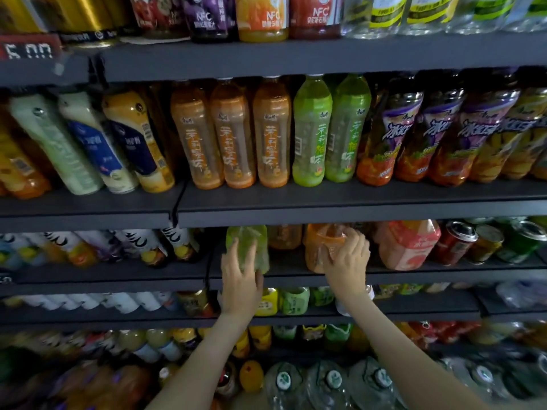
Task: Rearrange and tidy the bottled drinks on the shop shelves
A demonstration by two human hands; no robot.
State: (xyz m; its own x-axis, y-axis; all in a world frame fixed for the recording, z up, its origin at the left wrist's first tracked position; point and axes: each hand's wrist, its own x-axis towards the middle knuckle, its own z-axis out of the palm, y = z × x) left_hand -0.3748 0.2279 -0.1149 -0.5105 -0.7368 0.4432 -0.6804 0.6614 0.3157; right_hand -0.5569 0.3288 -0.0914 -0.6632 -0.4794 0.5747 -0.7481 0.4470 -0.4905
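Note:
Both my hands reach into the third shelf (296,276) from the top. My left hand (241,279) is wrapped around the lower part of a green tea bottle (247,241) standing near the shelf's front edge. My right hand (346,258) grips a large orange drink bottle (322,247), fingers curled over its front and right side. Between the two stands another amber bottle (284,236), further back. To the right of the orange bottle is a big red-pink bottle (408,244).
The shelf above holds rows of orange tea bottles (233,134), green tea bottles (328,128) and purple-labelled iced tea bottles (429,131). Cans (485,241) stand at the right of my shelf. Lower shelves carry small bottles and large water jugs (331,380).

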